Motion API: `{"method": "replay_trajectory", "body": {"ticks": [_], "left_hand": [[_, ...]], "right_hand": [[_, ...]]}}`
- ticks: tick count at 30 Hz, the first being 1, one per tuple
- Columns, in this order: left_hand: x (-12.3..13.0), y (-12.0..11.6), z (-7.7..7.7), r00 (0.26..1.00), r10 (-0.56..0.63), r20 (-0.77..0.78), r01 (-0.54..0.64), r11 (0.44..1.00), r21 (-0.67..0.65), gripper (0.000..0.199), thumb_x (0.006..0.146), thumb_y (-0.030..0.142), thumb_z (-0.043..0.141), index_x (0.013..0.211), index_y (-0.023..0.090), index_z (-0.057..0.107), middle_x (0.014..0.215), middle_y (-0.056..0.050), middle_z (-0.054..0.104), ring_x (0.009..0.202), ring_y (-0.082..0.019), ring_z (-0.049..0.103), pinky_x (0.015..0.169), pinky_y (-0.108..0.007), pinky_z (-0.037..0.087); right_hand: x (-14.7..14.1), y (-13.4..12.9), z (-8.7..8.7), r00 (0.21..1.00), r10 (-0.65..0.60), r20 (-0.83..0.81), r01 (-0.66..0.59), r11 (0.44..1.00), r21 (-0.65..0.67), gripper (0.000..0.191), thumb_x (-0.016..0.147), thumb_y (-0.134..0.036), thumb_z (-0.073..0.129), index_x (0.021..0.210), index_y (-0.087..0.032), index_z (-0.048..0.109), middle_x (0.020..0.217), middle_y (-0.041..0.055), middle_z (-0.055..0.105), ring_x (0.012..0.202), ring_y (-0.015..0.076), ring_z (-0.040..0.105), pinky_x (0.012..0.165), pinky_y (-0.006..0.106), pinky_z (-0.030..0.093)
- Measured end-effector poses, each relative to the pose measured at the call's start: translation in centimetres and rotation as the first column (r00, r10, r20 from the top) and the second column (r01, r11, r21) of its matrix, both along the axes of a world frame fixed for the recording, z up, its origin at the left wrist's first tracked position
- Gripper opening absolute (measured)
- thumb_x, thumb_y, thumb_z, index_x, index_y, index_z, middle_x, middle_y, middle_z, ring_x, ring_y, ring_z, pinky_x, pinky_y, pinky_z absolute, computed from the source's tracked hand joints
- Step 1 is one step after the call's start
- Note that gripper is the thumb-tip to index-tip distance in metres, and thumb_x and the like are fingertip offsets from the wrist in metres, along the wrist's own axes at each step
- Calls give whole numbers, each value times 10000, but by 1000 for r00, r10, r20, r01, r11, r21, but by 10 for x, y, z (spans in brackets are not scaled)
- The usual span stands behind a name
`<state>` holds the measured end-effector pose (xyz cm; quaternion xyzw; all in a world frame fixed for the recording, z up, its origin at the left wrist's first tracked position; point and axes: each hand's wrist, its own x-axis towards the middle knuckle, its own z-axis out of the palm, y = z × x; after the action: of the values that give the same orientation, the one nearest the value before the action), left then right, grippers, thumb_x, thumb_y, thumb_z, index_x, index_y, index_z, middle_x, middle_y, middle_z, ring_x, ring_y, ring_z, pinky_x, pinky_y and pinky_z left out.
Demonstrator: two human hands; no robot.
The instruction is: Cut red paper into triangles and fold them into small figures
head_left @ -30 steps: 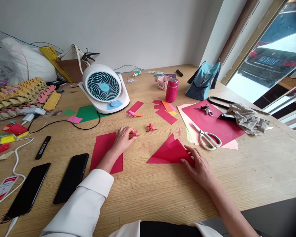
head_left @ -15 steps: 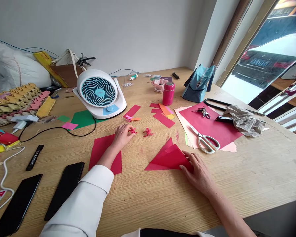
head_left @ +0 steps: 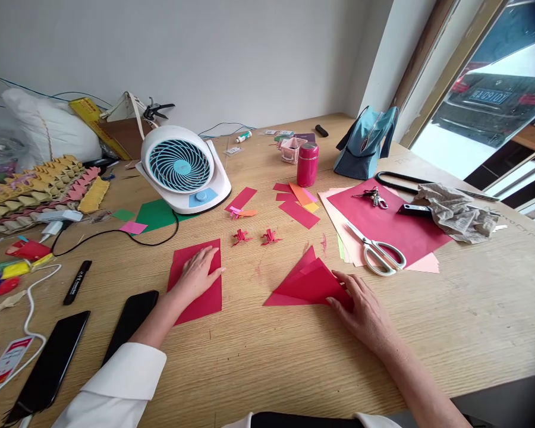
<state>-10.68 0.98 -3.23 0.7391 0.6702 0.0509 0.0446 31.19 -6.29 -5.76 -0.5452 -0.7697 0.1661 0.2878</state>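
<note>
My left hand (head_left: 196, 277) lies with its fingers stretched out on a flat sheet of red paper (head_left: 210, 299). A folded piece of red paper (head_left: 304, 286) rests on the wood, its right corner between the thumb and fingers of my right hand (head_left: 364, 310). Beyond my hands sit two small red folded-paper figures, the left one (head_left: 241, 238) and the right one (head_left: 270, 237), side by side. A pink and orange folded-paper figure (head_left: 238, 212) is just behind them.
A fan (head_left: 181, 169) stands behind the figures. Scissors (head_left: 377, 252) and keys (head_left: 375, 197) lie on a large red sheet (head_left: 421, 241) at the right. Red paper strips (head_left: 298, 214) lie near a pink flask (head_left: 308, 164). Two black phones (head_left: 56, 356) and a marker (head_left: 77, 282) lie at left.
My left hand has let go of the left red figure and moved back towards me onto the flat red sheet. The figure stays on the table. My right hand keeps its hold.
</note>
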Motion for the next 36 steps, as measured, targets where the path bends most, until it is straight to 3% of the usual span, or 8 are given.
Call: {"method": "replay_trajectory", "body": {"ticks": [2,7,12,16,26,29,31,36], "left_hand": [[10,0,6,1000,13,-17,-13,1000,10,538,896,365,563,1374,149,444,1460,-209,473,1347,-363,465,1053,-523,409],[76,41,23,980,-198,31,195,978,73,499,858,303,648,1321,215,485,1357,-116,571,1276,-287,519,1046,-426,406],[127,75,10,967,-250,42,243,962,121,481,804,316,721,1241,226,540,1254,-104,625,1181,-313,556,981,-447,406],[132,78,1,966,-254,50,244,958,151,410,805,258,714,1186,243,563,1207,-83,654,1142,-302,567,962,-441,387],[130,100,1,973,-207,99,185,962,200,381,816,217,683,1181,220,571,1191,-120,655,1161,-331,558,1010,-490,358],[126,91,3,969,-212,127,182,960,215,412,819,225,680,1213,198,562,1245,-147,623,1206,-352,530,1023,-515,361],[119,71,5,961,-228,154,192,957,218,379,842,232,659,1207,202,564,1239,-128,626,1203,-327,541,1014,-484,396],[98,-8,7,916,-250,314,201,963,180,162,869,205,618,1031,223,622,1125,-69,663,1101,-246,613,975,-410,473]], "right_hand": [[0,0,0,1000,-1,0,1,1000,2,453,956,-419,532,1359,-227,458,1135,113,624,1022,278,608,892,443,516],[-2,0,0,1000,-7,-1,7,1000,4,451,955,-398,536,1360,-226,439,1170,118,610,1036,278,601,910,450,507],[-2,-1,1,1000,-13,4,13,1000,2,434,953,-363,545,1348,-223,434,1151,114,602,1039,280,590,911,453,502],[-2,0,1,1000,1,12,-1,1000,2,441,947,-360,554,1348,-217,439,1132,109,603,1033,280,591,893,440,505],[-1,0,2,1000,20,-2,-20,1000,-11,442,949,-369,546,1355,-231,440,1122,116,602,1037,292,588,889,462,510],[0,-1,0,1000,8,-13,-8,1000,-21,439,943,-361,554,1350,-227,457,1145,122,599,1054,291,594,904,458,512],[-1,1,5,999,-17,-44,16,1000,-11,423,946,-371,555,1337,-226,479,1200,129,581,1092,288,589,928,454,507],[5,-9,47,952,-30,-306,38,999,19,316,959,-401,541,1254,-289,556,1203,103,604,1094,276,603,863,412,536]]}}
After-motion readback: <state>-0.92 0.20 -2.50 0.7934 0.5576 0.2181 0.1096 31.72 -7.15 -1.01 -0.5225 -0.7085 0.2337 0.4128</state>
